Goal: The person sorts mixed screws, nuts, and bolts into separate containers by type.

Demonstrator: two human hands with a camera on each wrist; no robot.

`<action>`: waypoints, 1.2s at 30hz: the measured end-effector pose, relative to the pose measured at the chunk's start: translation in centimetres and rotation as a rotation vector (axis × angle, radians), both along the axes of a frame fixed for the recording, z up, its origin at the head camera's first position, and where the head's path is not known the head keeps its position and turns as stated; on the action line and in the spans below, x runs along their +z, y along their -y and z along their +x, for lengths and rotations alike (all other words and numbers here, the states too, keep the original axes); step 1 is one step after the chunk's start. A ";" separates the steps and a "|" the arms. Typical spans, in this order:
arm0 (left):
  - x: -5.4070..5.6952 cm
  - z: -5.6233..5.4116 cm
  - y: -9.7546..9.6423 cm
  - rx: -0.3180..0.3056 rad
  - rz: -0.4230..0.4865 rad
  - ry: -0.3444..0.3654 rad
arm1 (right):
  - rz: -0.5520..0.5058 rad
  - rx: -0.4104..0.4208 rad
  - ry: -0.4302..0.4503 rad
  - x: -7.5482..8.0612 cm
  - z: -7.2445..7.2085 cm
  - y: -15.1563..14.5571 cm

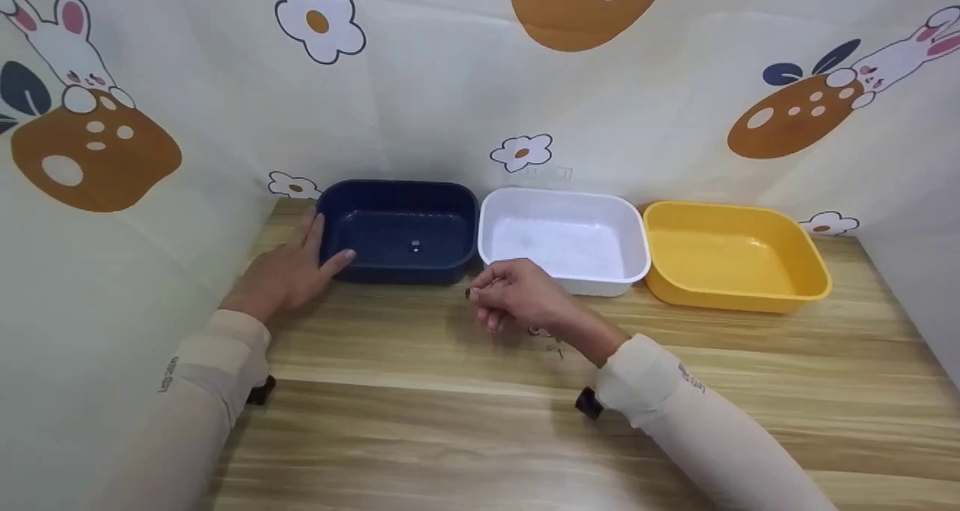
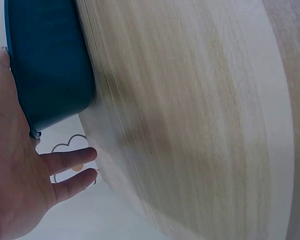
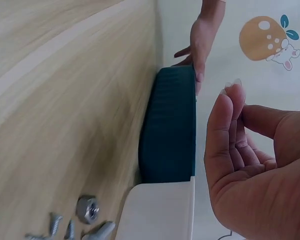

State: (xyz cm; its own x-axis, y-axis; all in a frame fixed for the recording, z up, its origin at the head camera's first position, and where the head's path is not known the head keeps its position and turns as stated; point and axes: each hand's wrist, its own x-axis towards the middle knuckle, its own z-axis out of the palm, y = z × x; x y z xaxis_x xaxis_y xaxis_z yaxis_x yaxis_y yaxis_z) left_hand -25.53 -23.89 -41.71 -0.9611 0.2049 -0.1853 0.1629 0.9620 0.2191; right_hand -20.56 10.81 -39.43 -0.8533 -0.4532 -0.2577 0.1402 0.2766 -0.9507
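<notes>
My left hand (image 1: 289, 267) rests on the left end of the navy blue bin (image 1: 401, 275), thumb over its near rim and fingers along its left side. Two of its fingers (image 2: 70, 161) stick out straight past the bin. Inside the bin lies a small shiny metal piece (image 1: 415, 246). My right hand (image 1: 521, 297) is raised in front of the gap between the blue and white bins, pinching a small dark piece (image 1: 470, 293) between thumb and fingertips. In the right wrist view the fingers hide that piece; its kind I cannot tell.
Right of the blue bin stand a white bin (image 1: 566, 244) and a yellow bin (image 1: 739, 263), in a row against the patterned backdrop (image 1: 420, 106). Below my right hand, a hex nut (image 3: 88, 209), a bolt (image 3: 100, 231) and several small screws (image 3: 55, 223) lie on the wooden table (image 1: 420, 421).
</notes>
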 end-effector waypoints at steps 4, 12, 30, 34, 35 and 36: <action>0.0 -0.1 -0.1 -0.003 -0.001 0.002 | -0.004 0.008 -0.010 0.4 -0.5 1.1; 0.1 0.0 0.1 -0.002 0.001 -0.005 | -0.025 -0.007 -0.022 1.0 -1.8 2.7; -0.4 0.0 -0.1 -0.002 0.016 -0.004 | -0.076 -0.134 0.035 1.0 -5.4 4.6; -0.3 -0.1 0.0 0.001 0.017 -0.004 | -0.076 -0.144 0.050 1.1 -5.9 5.1; -0.2 -0.1 -0.1 0.001 0.017 -0.003 | -0.072 -0.147 0.046 1.1 -6.1 5.3; -0.2 -0.1 -0.1 0.004 0.018 -0.005 | -0.067 -0.149 0.038 1.1 -6.2 5.4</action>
